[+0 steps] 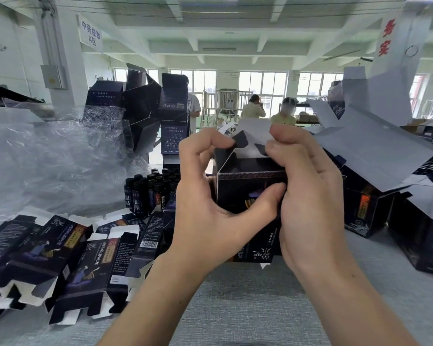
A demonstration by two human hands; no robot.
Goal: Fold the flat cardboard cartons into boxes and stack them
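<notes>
While our left hand (pixel 210 208) curls round the dark carton (pixel 248 191) above the grey table (pixel 235 295), our right hand (pixel 310 196) grips its other side, fingertips (pixel 280 139) pinching a top flap.

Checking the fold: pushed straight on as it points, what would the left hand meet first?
The left hand would likely meet the dark side flap of the carton it holds.

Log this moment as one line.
step: closing carton end | left hand: grips carton, finger on side flap | right hand: pinches opposite flap | flat cartons: lying left
</notes>
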